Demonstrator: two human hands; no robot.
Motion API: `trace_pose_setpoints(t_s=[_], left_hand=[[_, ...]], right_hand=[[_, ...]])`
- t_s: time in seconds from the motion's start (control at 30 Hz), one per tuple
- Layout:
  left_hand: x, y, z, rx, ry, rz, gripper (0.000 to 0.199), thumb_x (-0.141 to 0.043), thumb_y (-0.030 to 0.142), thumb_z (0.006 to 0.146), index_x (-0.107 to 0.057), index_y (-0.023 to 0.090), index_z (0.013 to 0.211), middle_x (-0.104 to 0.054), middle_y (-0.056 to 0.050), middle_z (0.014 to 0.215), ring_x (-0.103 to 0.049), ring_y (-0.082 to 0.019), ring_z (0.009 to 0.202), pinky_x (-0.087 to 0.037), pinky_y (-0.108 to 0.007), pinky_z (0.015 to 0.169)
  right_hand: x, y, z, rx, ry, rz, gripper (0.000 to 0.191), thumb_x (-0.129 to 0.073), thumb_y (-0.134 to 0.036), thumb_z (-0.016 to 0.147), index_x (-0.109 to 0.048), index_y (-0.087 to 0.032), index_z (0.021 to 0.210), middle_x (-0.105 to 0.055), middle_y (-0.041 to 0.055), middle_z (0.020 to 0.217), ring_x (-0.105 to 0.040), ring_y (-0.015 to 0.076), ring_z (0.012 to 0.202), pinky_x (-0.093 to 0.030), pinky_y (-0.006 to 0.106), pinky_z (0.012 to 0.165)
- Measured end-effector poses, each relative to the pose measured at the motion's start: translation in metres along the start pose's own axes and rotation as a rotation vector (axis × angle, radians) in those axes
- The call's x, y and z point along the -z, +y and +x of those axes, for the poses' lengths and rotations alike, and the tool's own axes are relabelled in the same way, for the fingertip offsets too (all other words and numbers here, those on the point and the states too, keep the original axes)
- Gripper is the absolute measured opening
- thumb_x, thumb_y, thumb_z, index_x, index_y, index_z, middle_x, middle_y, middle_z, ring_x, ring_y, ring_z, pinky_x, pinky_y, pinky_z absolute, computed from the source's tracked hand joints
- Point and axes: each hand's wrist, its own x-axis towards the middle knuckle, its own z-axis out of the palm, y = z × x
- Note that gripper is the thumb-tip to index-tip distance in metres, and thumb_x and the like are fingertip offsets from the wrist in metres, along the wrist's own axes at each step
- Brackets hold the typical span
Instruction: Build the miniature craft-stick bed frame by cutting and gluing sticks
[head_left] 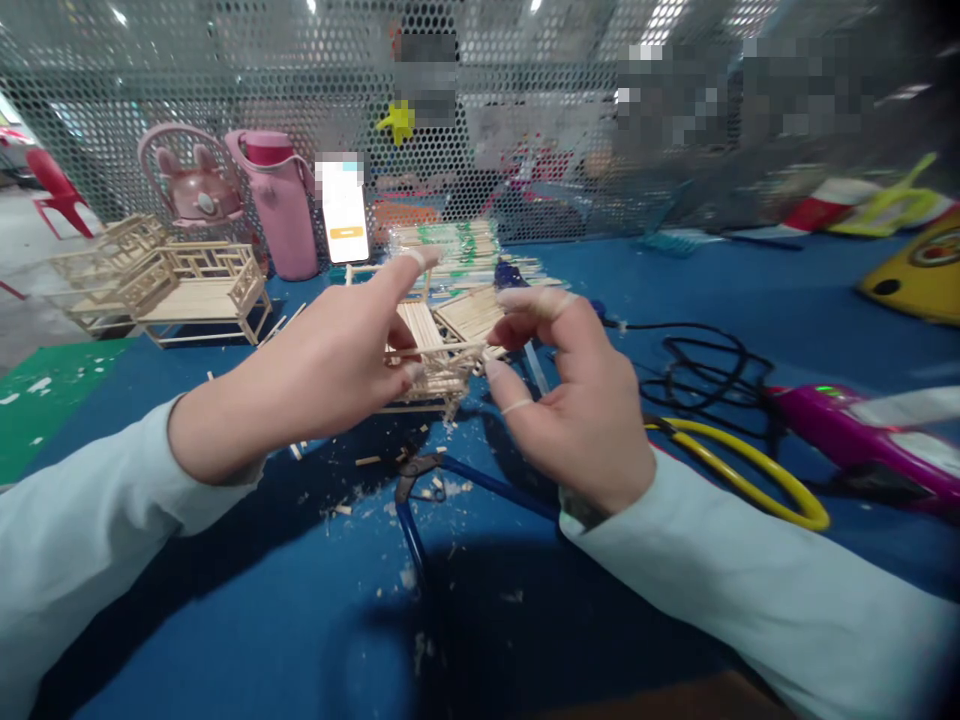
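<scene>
My left hand reaches in from the left, its thumb and a lower finger pinched on a thin wooden stick, the index finger stretched forward. At the stick's other end, the thumb and a fingertip of my right hand close on it, the index finger curved above. Pale wraps show on some fingers. Behind and below the stick stands a small chair-like piece of wooden sticks, partly covered by my left hand. A slatted wooden panel leans beside it. Blue-handled pliers lie open in front.
Miniature stick benches stand left, near a pink bottle and a lit phone. Bundled sticks lie behind. To the right are a purple glue gun, black cable and a yellow-handled tool. Scraps litter the blue table.
</scene>
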Motion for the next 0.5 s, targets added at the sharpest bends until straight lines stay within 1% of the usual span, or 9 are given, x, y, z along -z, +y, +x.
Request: trace_pose_setpoints(t_s=[0.17, 0.33, 0.5], left_hand=[[0.0004, -0.0004, -0.0004, 0.01, 0.008, 0.009, 0.071, -0.055, 0.027, 0.079, -0.026, 0.02, 0.143, -0.072, -0.005, 0.093, -0.067, -0.022, 0.085, -0.047, -0.031, 0.075], [0.0005, -0.0005, -0.0004, -0.006, 0.019, -0.004, 0.07, -0.053, 0.026, 0.08, -0.025, 0.02, 0.144, -0.073, -0.005, 0.094, -0.067, -0.023, 0.086, -0.047, -0.034, 0.078], [0.0026, 0.0022, -0.0003, 0.013, 0.018, -0.022, 0.069, -0.054, 0.022, 0.078, -0.029, 0.019, 0.142, -0.073, -0.005, 0.093, -0.067, -0.022, 0.084, -0.047, -0.032, 0.075]], right_hand=[[0.0009, 0.0009, 0.0002, 0.004, -0.019, -0.008, 0.042, -0.054, -0.009, 0.072, -0.05, -0.021, 0.112, -0.062, 0.0021, 0.087, -0.058, 0.0185, 0.078, -0.047, 0.039, 0.078], [0.0003, -0.0004, -0.0013, -0.015, -0.071, 0.023, 0.045, -0.056, -0.008, 0.071, -0.049, -0.022, 0.114, -0.065, 0.0007, 0.086, -0.061, 0.0187, 0.08, -0.047, 0.039, 0.081], [0.0, -0.0022, -0.0018, -0.02, -0.086, 0.025, 0.048, -0.057, -0.008, 0.071, -0.048, -0.025, 0.115, -0.065, -0.0006, 0.084, -0.063, 0.0185, 0.079, -0.047, 0.039, 0.082]])
